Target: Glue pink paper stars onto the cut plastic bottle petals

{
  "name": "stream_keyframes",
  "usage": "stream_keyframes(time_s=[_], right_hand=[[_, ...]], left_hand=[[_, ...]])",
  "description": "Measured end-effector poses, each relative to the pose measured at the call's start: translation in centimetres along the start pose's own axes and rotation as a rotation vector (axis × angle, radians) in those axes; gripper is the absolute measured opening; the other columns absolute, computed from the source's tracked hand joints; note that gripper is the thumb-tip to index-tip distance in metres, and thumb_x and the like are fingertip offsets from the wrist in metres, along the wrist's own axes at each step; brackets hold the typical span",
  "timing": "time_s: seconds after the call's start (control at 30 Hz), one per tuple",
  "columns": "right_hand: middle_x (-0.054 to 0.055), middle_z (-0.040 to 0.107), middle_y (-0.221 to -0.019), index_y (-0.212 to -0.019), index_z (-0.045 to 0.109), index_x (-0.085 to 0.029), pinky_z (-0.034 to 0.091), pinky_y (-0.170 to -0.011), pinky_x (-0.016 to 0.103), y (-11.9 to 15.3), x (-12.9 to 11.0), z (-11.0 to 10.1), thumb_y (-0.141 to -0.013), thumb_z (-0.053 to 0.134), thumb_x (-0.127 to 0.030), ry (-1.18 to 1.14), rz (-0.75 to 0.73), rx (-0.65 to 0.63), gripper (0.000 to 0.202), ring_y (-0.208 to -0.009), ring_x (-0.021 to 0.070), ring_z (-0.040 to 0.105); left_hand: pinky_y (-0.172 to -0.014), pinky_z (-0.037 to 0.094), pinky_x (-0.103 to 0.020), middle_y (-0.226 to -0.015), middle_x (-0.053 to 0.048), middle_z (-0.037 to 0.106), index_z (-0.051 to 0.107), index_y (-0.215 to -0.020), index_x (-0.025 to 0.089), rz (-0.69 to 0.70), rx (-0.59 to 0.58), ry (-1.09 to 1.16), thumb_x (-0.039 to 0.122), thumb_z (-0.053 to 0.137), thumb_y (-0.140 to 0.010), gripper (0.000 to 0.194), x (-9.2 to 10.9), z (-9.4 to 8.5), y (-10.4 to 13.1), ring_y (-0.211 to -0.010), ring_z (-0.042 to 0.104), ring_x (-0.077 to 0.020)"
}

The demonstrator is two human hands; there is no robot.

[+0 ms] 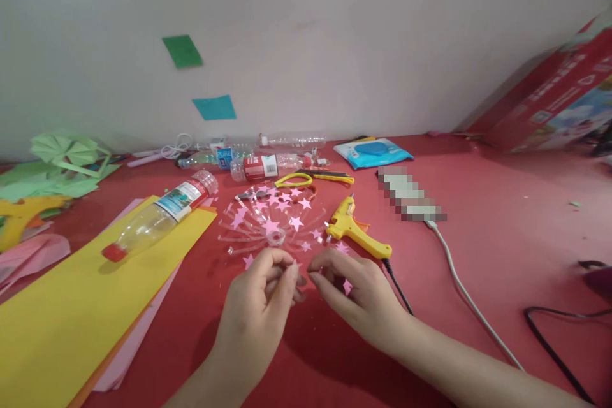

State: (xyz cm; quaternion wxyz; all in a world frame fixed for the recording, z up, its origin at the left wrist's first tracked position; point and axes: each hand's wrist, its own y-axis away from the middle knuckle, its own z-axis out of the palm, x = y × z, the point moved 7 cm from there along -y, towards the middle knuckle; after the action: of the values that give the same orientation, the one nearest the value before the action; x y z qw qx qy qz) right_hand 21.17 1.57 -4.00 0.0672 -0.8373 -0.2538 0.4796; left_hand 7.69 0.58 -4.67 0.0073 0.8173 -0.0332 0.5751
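Note:
My left hand (255,309) is closed in a pinch, thumb against forefinger. A speck of pink shows at its fingertips, too small to tell whether it is held. Close beside it, my right hand (361,296) also pinches, and whatever may be between its fingertips is hidden. Just beyond both hands lies a cut clear plastic bottle piece (276,238) whose thin strips fan outward. Small pink paper stars (296,224) are scattered over and around it. A yellow glue gun (356,229) rests right of the strips, its black cord passing by my right wrist.
Left: yellow paper sheets (52,325) under a red-capped bottle (160,213), and green paper (67,156). Behind: several plastic bottles (261,167), scissors (294,180), a utility knife (329,176), a wipes pack (373,153). Right: a blurred-out phone (408,194) on a white cable (461,277).

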Motion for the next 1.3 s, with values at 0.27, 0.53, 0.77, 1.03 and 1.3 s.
stream_keyframes(time_s=[0.27,0.53,0.77,1.03,1.3], right_hand=[[-0.006,0.048,-0.055,-0.081,0.055,-0.019,0.033,-0.047,0.018,0.1,-0.1,0.0,-0.087,0.046,-0.017,0.025,-0.032,-0.002,0.011,-0.048,0.0076,0.045],[-0.005,0.048,-0.054,-0.080,0.055,-0.019,0.034,-0.047,0.019,0.2,0.0,-0.1,-0.088,0.046,-0.019,0.063,-0.041,0.018,0.012,-0.047,0.0083,0.044],[-0.006,0.048,-0.050,-0.078,0.056,-0.020,0.034,-0.044,0.018,-0.2,0.7,-1.9,-0.087,0.047,-0.021,0.110,-0.012,0.124,0.013,-0.043,0.0079,0.045],[-0.004,0.055,-0.057,-0.083,0.058,-0.020,0.037,-0.049,0.019,-0.7,1.7,-3.2,-0.087,0.048,-0.026,0.213,0.010,0.213,0.011,-0.049,0.0092,0.049],[-0.005,0.054,-0.056,-0.084,0.058,-0.019,0.036,-0.049,0.019,-0.8,2.2,-3.7,-0.087,0.047,-0.025,0.275,0.006,0.224,0.013,-0.048,0.0089,0.048]], left_hand=[[-0.043,0.042,-0.018,-0.051,0.008,0.052,0.047,-0.079,0.021,-0.043,0.011,-0.036,0.038,0.038,-0.092,0.023,-0.3,0.0,-0.1,-0.039,0.053,-0.0078],[-0.041,0.040,-0.018,-0.047,0.009,0.048,0.048,-0.081,0.022,-0.017,0.062,-0.035,0.038,0.042,-0.090,0.020,0.4,-0.5,0.0,-0.037,0.050,-0.0081],[-0.044,0.038,-0.019,-0.045,0.010,0.047,0.046,-0.081,0.022,0.013,0.103,-0.186,0.037,0.037,-0.092,0.020,0.3,-0.9,-0.3,-0.035,0.047,-0.0080],[-0.047,0.037,-0.021,-0.048,0.005,0.055,0.057,-0.084,0.018,0.472,0.320,-0.685,0.027,0.042,-0.091,0.019,2.9,-2.2,0.3,-0.041,0.053,-0.0100],[-0.050,0.039,-0.019,-0.063,0.002,0.070,0.061,-0.098,0.018,0.661,0.488,-0.805,0.021,0.051,-0.088,0.014,5.0,-3.4,1.4,-0.048,0.061,-0.0094]])
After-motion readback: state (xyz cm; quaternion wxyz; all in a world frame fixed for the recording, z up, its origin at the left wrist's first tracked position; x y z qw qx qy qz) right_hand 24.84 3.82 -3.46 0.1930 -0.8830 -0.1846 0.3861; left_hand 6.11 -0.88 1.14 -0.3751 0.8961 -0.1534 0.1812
